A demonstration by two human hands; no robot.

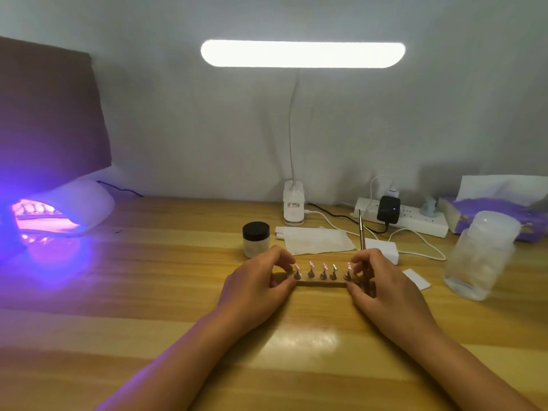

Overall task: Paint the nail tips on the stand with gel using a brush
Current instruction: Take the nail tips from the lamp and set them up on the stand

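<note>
Both hands pinch the ends of the stand [321, 282] lying mid-table on the wooden table [178, 292], the left hand [255, 284] at its left end, the right hand [382, 284] at its right, also gripping the brush [361, 232] upright, nail tips [311, 266] between them.

Both hands low, fingers curled

Left hand [257, 283] and right hand [382, 281] sit side by side, palms down, fingertips pinching inward; bare forearms run back to the near edge.
</note>
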